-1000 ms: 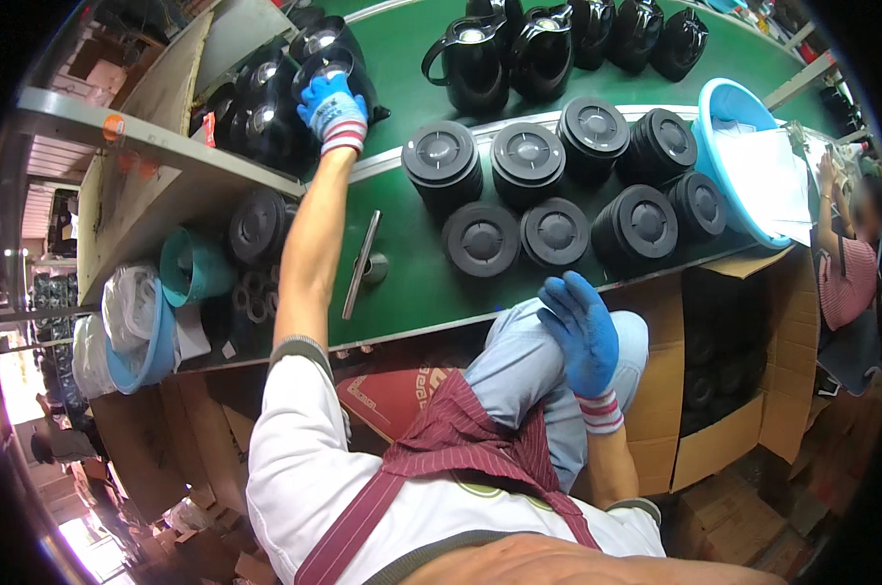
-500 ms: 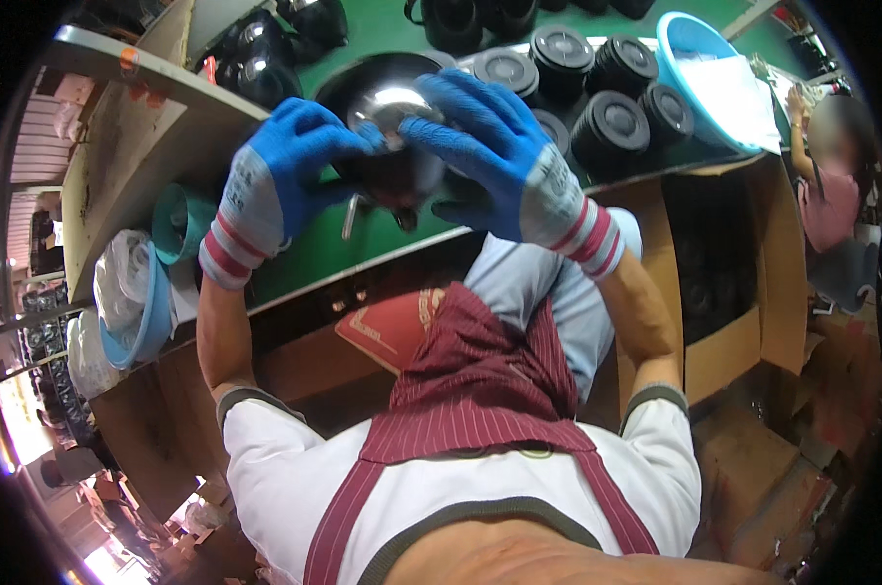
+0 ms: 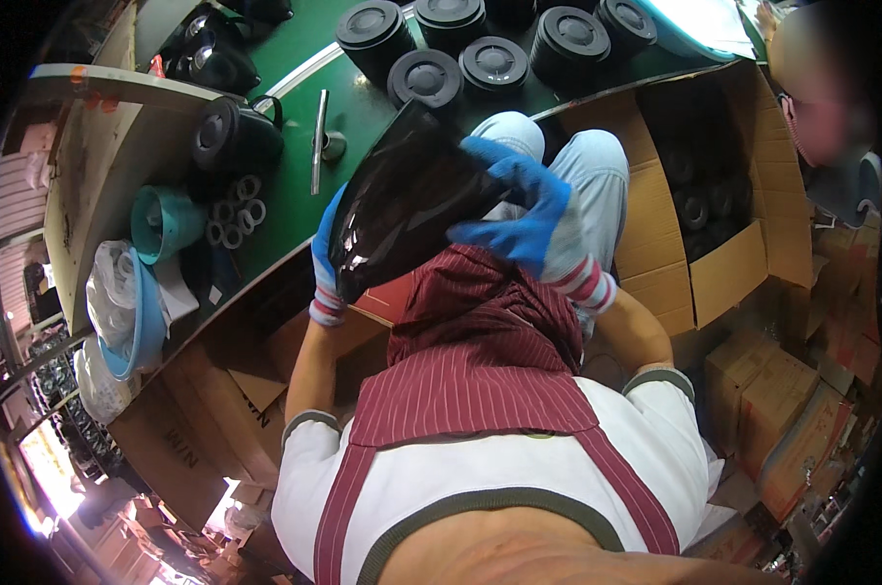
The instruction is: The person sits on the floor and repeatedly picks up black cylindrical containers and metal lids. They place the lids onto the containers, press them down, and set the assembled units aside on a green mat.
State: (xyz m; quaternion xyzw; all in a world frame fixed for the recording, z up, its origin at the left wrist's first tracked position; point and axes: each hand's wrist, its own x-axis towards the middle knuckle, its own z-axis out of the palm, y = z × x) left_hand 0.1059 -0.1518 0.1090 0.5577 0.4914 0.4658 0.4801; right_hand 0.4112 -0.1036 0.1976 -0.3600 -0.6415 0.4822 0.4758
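A glossy black bowl-shaped shell (image 3: 407,200) is held tilted above my lap, at the front edge of the green table (image 3: 294,210). My left hand (image 3: 326,263), in a blue and grey work glove, grips its left edge from behind; most of those fingers are hidden by the shell. At the right end, my right hand (image 3: 529,210), gloved alike, has thumb and fingers spanning the shell's side. On the table to the left of the shell is a metal bar (image 3: 319,141) beside a short round post (image 3: 333,146).
Several black lidded canisters (image 3: 426,78) stand at the back. To the left are a black handled container (image 3: 224,136), several white rings (image 3: 234,212), a teal bucket (image 3: 158,224) and a blue basin (image 3: 146,322). An open carton (image 3: 738,283) stands right; a person (image 3: 816,88) sits beyond.
The shell has come off the table toward me and turned onto its side, both hands moving with it. The metal bar and post now show uncovered. My view has shifted.
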